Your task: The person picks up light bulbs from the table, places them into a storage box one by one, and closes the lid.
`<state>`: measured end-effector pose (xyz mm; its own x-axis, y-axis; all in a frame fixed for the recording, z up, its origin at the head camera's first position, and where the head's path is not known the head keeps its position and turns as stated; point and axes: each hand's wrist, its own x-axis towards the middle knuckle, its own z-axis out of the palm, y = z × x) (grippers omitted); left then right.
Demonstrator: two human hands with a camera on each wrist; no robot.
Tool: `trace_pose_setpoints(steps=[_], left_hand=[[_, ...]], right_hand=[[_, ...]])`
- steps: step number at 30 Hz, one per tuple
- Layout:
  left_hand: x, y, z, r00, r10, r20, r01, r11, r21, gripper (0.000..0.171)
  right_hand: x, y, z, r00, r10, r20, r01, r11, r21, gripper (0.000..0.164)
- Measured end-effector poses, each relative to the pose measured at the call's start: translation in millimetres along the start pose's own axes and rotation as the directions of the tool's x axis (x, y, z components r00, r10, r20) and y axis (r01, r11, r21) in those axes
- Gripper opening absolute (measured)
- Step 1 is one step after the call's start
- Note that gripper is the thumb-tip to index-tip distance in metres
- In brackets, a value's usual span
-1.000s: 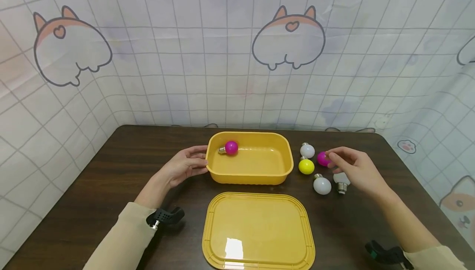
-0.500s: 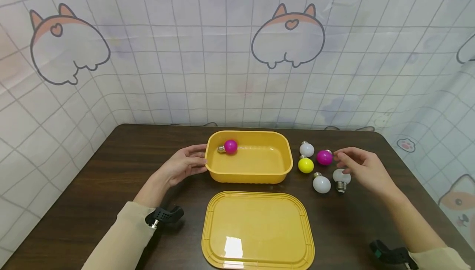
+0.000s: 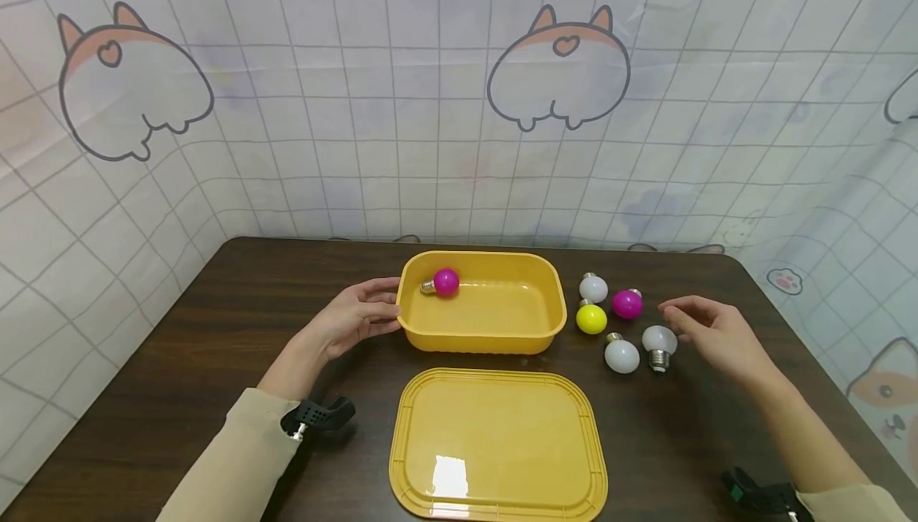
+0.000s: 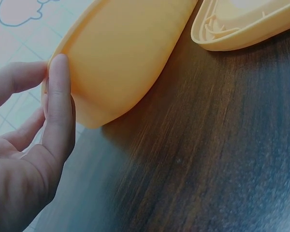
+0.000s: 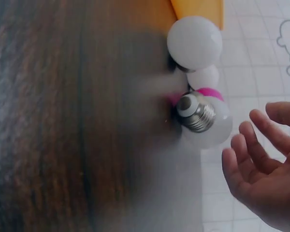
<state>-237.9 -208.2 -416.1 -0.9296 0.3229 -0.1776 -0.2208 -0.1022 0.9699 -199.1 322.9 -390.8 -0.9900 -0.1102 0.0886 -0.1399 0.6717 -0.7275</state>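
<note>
My left hand (image 3: pixel 356 319) touches the left end of a yellow plastic box (image 3: pixel 482 344), its fingertips and thumb right at the outer wall. Inside the box lies a magenta light bulb (image 3: pixel 446 282). My right hand (image 3: pixel 719 337) holds nothing, its fingers loosely bent, just right of a white bulb with a silver screw base (image 3: pixel 659 340). In the right wrist view, that white bulb (image 5: pixel 217 126) is beside the fingertips. Left of this hand are also a second magenta bulb (image 3: pixel 627 304), a yellow bulb (image 3: pixel 591 319) and two more white bulbs, one nearer the front (image 3: pixel 621 356).
A flat yellow lid (image 3: pixel 500 442) lies on the dark wooden table (image 3: pixel 179 394), in front of the box. Behind the table hangs a white grid-patterned cloth (image 3: pixel 416 107) with cartoon animals. The remaining white bulb (image 3: pixel 593 288) is close to the box's right end.
My right hand has drawn back to the right, away from the magenta bulb on the table, uncovering it and the white bulb in front. My left hand stays at the box.
</note>
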Motion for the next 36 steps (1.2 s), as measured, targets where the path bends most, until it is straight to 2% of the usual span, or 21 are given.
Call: trace_pose_setpoints(steps=[7,13,17,22,27,36], left_hand=[[0.5,-1.0,-1.3,1.0,0.004,0.0,-0.004,1.0,0.009,0.063],[0.3,-0.5,-1.2,1.0,0.004,-0.004,-0.004,1.0,0.012,0.063],[-0.4,0.1,-0.8,1.0,0.001,-0.008,-0.001,1.0,0.01,0.062],[-0.9,0.5,-0.3,1.0,-0.003,-0.009,0.003,1.0,0.006,0.062],[-1.1,0.6,0.6,1.0,-0.005,-0.017,0.006,1.0,0.006,0.062],[-0.3,-1.3,-0.8,1.0,0.001,-0.007,-0.001,1.0,0.0,0.062]], right_hand=[[1,10,1,0.998,0.041,0.043,-0.04,0.999,-0.036,0.048],[2,15,6,0.994,0.017,0.107,-0.014,1.0,-0.027,0.044],[3,17,8,0.991,0.021,0.136,-0.02,1.0,-0.007,0.048],[2,17,10,0.988,0.035,0.153,-0.032,0.999,-0.022,0.055],[3,16,11,0.988,0.026,0.155,-0.019,0.999,-0.041,0.054],[3,16,13,0.987,0.028,0.157,-0.03,1.0,0.009,0.051]])
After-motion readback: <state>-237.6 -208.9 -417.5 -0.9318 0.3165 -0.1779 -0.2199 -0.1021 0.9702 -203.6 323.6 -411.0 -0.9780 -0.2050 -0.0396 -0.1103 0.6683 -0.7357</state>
